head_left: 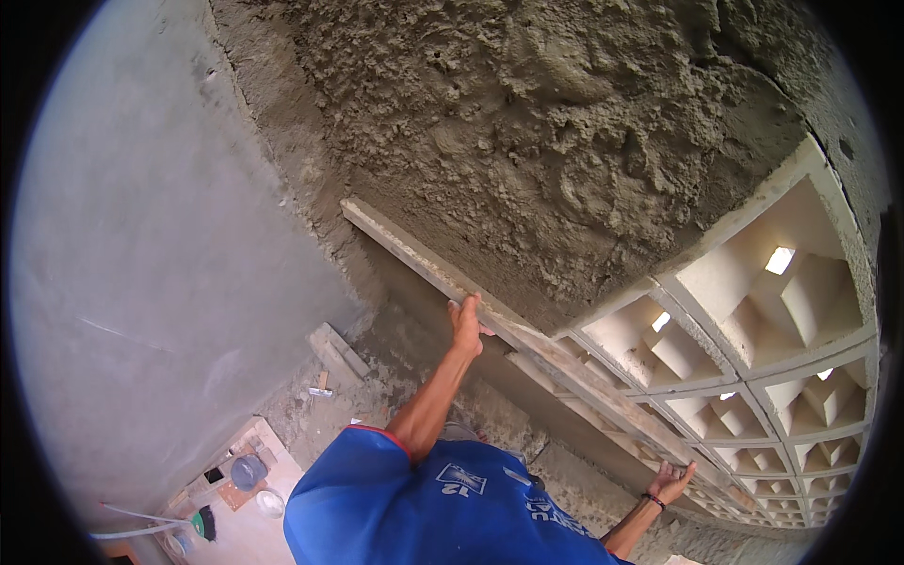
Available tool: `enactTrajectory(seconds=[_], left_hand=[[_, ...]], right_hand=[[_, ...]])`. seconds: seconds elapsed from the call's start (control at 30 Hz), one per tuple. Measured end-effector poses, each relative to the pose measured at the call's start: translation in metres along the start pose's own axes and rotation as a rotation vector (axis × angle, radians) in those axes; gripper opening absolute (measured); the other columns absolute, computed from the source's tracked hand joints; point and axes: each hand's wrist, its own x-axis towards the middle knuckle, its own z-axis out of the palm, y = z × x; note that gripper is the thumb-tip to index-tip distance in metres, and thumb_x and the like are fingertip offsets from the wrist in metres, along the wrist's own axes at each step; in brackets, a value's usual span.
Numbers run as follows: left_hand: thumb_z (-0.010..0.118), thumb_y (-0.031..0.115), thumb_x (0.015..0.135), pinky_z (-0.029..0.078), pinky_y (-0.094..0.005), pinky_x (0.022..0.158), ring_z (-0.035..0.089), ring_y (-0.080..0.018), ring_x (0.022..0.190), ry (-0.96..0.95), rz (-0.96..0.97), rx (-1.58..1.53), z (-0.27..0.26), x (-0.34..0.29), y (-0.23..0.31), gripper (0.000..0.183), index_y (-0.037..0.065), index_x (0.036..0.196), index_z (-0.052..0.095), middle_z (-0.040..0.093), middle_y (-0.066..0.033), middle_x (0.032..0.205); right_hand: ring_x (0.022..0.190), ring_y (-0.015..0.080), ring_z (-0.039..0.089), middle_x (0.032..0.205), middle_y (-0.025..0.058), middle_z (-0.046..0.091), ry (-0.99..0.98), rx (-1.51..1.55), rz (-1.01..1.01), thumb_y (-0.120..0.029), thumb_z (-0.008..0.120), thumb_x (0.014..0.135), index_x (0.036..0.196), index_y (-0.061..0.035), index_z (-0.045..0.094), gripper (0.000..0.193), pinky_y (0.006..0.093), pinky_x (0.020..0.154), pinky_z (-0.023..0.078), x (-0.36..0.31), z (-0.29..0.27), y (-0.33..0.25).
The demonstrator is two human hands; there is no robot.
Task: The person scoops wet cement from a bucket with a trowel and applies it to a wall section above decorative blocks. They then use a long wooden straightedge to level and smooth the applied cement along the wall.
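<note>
A long, pale straightedge board point(414, 252), caked with mortar, slants across the wall from the upper left to the lower right. My left hand point(468, 327) grips its lower edge left of the middle, thumb toward the board's face. Further along, toward the lower right end, my right hand point(670, 483) is closed on the same board, with a dark band at the wrist. Above the board spreads rough, wet mortar point(565, 141). Below it runs a smoother mortar strip point(419, 297). The fingers behind the board are partly hidden.
Pale decorative breeze blocks point(744, 386) with openings fill the right side. A smooth grey wall point(160, 245) stands at the left. Down on the floor are a grey bucket point(249, 472), a green-and-black brush point(203, 523) and short board pieces point(337, 354).
</note>
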Motion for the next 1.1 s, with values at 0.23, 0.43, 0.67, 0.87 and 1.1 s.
enactTrajectory(seconds=[0.23,0.43,0.67,0.87,1.1], left_hand=[[0.058,0.036,0.087,0.054,-0.0345,0.046,0.064,-0.0242,0.083,-0.158,0.032,-0.077,0.007,-0.020,0.021,0.063,0.000,0.130,0.029,0.051,-0.0148,0.121],[0.057,0.033,0.086,0.055,-0.0340,0.048,0.064,-0.0243,0.086,-0.227,0.041,-0.078,0.012,-0.019,0.045,0.094,-0.009,0.146,-0.002,0.049,-0.0167,0.128],[0.058,0.035,0.086,0.054,-0.0348,0.047,0.063,-0.0239,0.083,-0.212,0.076,-0.058,0.035,-0.049,0.076,0.096,-0.011,0.146,-0.001,0.046,-0.0201,0.127],[0.059,0.033,0.085,0.053,-0.0341,0.046,0.062,-0.0249,0.083,-0.244,0.088,-0.043,0.037,-0.044,0.083,0.097,-0.012,0.145,-0.002,0.044,-0.0220,0.128],[0.059,0.033,0.086,0.054,-0.0329,0.047,0.061,-0.0246,0.087,-0.210,0.090,-0.041,0.051,-0.067,0.098,0.099,-0.012,0.145,-0.007,0.044,-0.0214,0.133]], right_hand=[[0.123,0.0287,0.042,0.136,0.0172,0.041,-0.058,0.030,-0.032,-0.051,0.072,0.081,0.140,-0.0091,0.039,0.080,0.0472,0.106,0.031,0.025,-0.030,-0.009],[0.113,0.0232,0.050,0.125,0.0123,0.052,-0.053,0.011,-0.042,-0.049,0.072,0.081,0.134,-0.0095,0.046,0.071,0.0429,0.097,0.038,0.020,-0.015,-0.016],[0.126,0.0300,0.040,0.144,0.0172,0.034,0.008,0.030,-0.043,-0.049,0.072,0.081,0.143,-0.0086,0.036,0.083,0.0490,0.106,0.030,0.014,-0.009,-0.031],[0.140,0.0381,0.023,0.155,0.0203,0.018,-0.007,0.045,-0.048,-0.050,0.072,0.081,0.147,-0.0074,0.030,0.089,0.0514,0.112,0.022,0.005,0.003,-0.046],[0.131,0.0321,0.039,0.143,0.0183,0.038,0.006,0.069,-0.063,-0.049,0.073,0.080,0.142,-0.0085,0.038,0.081,0.0486,0.109,0.029,0.012,-0.004,-0.054]])
